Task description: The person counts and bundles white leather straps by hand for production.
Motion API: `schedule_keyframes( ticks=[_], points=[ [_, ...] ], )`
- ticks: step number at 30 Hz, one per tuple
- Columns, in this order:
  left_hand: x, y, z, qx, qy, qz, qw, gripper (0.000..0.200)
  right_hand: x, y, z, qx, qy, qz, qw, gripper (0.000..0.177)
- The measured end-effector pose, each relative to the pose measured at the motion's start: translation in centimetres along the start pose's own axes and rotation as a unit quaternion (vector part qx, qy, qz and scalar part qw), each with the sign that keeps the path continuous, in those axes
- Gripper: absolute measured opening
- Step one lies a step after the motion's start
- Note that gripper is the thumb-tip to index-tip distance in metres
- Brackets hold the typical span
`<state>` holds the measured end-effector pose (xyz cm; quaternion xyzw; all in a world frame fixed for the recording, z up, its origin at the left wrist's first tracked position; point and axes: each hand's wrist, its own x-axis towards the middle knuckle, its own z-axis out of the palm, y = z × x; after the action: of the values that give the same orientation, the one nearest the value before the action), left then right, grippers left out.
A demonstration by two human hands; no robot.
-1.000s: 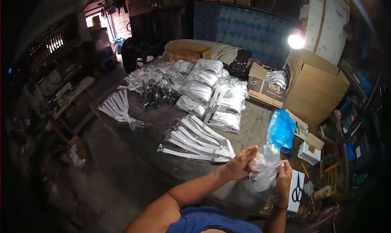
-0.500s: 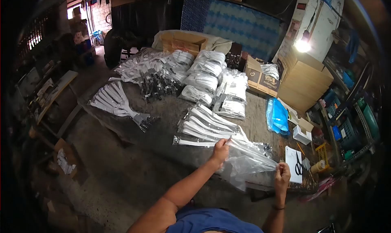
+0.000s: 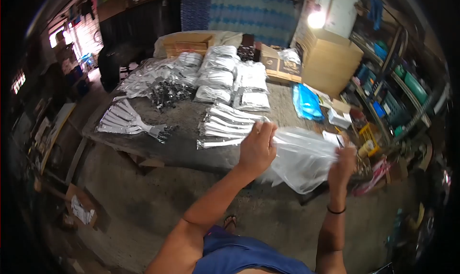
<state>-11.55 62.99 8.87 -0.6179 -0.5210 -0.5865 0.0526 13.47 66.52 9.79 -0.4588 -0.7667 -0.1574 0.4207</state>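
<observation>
A clear plastic bag point(image 3: 306, 166) is stretched between my hands above the table's front edge. My left hand point(image 3: 258, 148) is closed on its left end, fingers curled in a fist. My right hand point(image 3: 342, 166), smeared by motion, grips the bag's other end. Just behind my left hand lies a row of white straps point(image 3: 225, 121) in clear wrapping, partly hidden by that hand. Farther left, a fanned bunch of white straps point(image 3: 123, 118) with dark ends rests on the table.
Wrapped white bundles point(image 3: 214, 78) are stacked mid-table beside a heap of loose straps point(image 3: 163, 77). Blue plastic bags point(image 3: 307, 102), a small white box point(image 3: 339, 117) and tall cardboard point(image 3: 329, 61) stand right. A loaded shelf point(image 3: 407, 97) borders the right side.
Both hands have risen with the plastic bag, which now hangs wider and fuller between them. The view has shifted, and the table things sit higher and farther left.
</observation>
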Motion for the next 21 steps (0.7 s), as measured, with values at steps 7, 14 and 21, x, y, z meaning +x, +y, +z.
schedule_keyframes(
  ticks=[7,14,21],
  points=[
    [-20.8,-6.0,-0.1,0.03,-0.331,-0.054,0.942,0.022,-20.2,1.8,3.3,0.107,-0.33,0.091,0.933,0.037],
    [-9.0,4.4,-4.9,-0.135,-0.085,0.002,0.987,0.018,-11.6,-3.0,-7.4,0.186,0.017,0.219,0.958,0.038],
    [-20.2,-3.8,-3.0,-0.104,-0.422,0.0,0.901,0.029,-24.2,-0.7,-3.0,0.1,-0.414,0.2,0.882,0.043]
  ],
)
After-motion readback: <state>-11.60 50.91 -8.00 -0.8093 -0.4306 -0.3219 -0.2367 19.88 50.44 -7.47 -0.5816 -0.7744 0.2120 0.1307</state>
